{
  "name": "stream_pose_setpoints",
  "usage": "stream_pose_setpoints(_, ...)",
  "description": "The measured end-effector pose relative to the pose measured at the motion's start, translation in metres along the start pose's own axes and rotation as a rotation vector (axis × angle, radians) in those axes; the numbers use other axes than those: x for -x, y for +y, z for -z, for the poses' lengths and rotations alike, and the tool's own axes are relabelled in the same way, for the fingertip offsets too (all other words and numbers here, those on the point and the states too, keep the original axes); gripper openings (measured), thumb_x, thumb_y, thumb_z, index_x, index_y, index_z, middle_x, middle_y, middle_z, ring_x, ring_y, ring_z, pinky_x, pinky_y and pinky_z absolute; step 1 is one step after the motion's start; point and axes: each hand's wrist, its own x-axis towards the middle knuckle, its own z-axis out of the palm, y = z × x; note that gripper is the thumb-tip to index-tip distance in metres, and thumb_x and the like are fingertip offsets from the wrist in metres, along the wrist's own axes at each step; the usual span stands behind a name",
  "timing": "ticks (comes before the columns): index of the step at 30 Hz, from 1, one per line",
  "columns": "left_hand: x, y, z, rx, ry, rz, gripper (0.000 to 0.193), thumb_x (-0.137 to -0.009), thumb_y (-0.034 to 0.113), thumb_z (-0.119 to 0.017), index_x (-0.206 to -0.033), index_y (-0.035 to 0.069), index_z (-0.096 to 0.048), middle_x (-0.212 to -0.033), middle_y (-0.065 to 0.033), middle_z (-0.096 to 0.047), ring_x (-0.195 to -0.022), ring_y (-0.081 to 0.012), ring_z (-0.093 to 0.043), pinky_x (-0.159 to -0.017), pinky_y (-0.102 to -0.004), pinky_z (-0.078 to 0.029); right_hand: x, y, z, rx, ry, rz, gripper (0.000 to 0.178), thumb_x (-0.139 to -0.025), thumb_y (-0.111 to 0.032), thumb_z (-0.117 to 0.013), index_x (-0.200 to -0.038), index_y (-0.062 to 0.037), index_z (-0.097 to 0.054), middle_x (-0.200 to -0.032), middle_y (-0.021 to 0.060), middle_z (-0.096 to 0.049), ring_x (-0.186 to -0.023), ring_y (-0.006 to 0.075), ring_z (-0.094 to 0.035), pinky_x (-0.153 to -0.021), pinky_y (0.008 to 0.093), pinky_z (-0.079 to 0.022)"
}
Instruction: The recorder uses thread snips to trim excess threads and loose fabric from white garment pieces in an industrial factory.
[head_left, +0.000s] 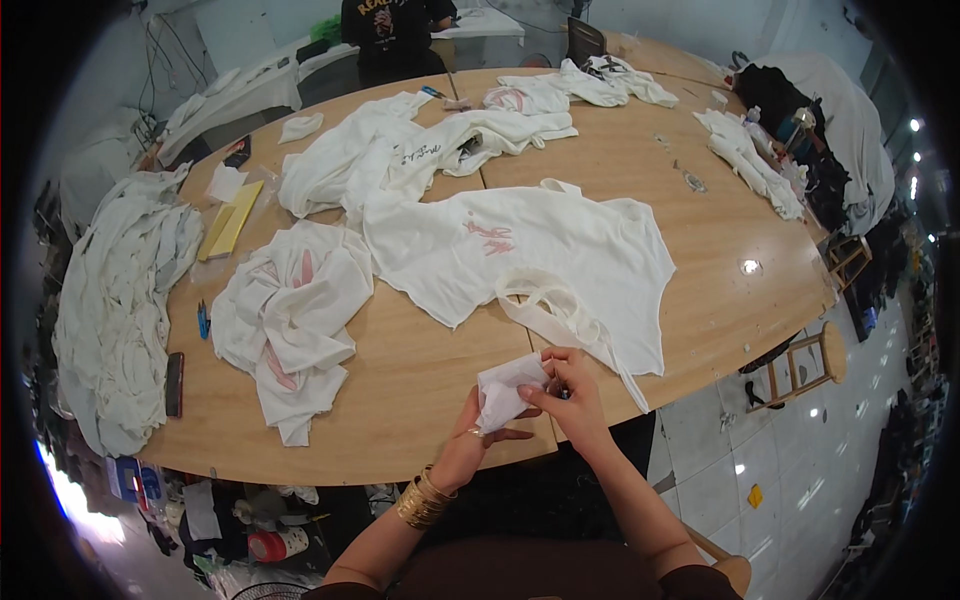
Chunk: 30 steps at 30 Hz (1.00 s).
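Observation:
Near the table's front edge, a small folded white piece [512, 388], cloth or paper, is held between my two hands. My left hand [466, 436] grips it from the left and below, with gold bangles on that wrist. From the right, my right hand [574, 394] pinches it between thumb and fingers. Something small and dark shows by the right fingers, too hidden to name. Just beyond my hands lies a spread white apron-like garment [600, 255] with reddish stitching or print. Its white strap [560, 322] is looped on top, one end trailing toward the table edge.
A crumpled white garment [290, 310] lies to the left, beside a large white cloth heap [125, 300]. More white garments [350, 155] cover the far middle. A yellow sheet [232, 222] and a dark phone-like object [175, 385] lie leftward. A person [395, 40] is across the table.

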Motion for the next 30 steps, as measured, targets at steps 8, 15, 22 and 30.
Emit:
stream_pose_setpoints(8,-0.002,0.020,0.008,-0.163,0.127,-0.033,0.036,-0.093,0.009,-0.045,-0.124,-0.002,-0.032,-0.114,-0.0149,-0.051,-0.092,-0.0234,-0.062,-0.077,-0.0329,-0.053,-0.004,-0.006,-0.011,-0.215,-0.053,-0.180,0.022,-0.072,-0.007,-0.072,-0.086,-0.0031,-0.055,-0.101,0.0010,-0.050,-0.064,0.0021,-0.044,-0.049,0.0184,-0.032)
stream_pose_setpoints(15,-0.001,0.034,0.006,-0.351,0.152,-0.140,0.026,-0.093,0.007,-0.043,-0.117,0.001,-0.038,-0.099,-0.0136,-0.057,-0.067,-0.0170,-0.062,-0.060,-0.0273,-0.054,-0.019,-0.038,-0.002,-0.188,-0.248,-0.257,0.014,-0.077,-0.011,-0.066,-0.088,-0.0030,-0.063,-0.069,0.0034,-0.058,-0.050,0.0015,-0.042,-0.041,0.0164,-0.026)
stream_pose_setpoints(22,0.001,0.029,0.022,-0.401,-0.009,-0.188,0.029,-0.091,0.003,-0.042,-0.120,0.004,-0.039,-0.098,-0.0167,-0.059,-0.070,-0.0209,-0.064,-0.061,-0.0297,-0.055,-0.017,-0.025,-0.004,-0.497,-0.323,-0.331,0.017,-0.072,0.001,-0.054,-0.085,-0.0011,-0.064,-0.069,0.0050,-0.061,-0.052,0.0064,-0.050,-0.044,0.0184,-0.033)
stream_pose_setpoints(30,0.012,0.054,0.018,-0.231,-0.361,0.319,0.032,-0.095,0.021,-0.040,-0.119,0.000,-0.042,-0.097,-0.0139,-0.060,-0.079,-0.0207,-0.064,-0.066,-0.0295,-0.054,-0.015,-0.020,0.020,-0.137,-0.620,-0.057,0.026,-0.072,0.006,-0.043,-0.083,-0.0011,-0.066,-0.070,0.0038,-0.059,-0.058,0.0067,-0.051,-0.050,0.0196,-0.039)
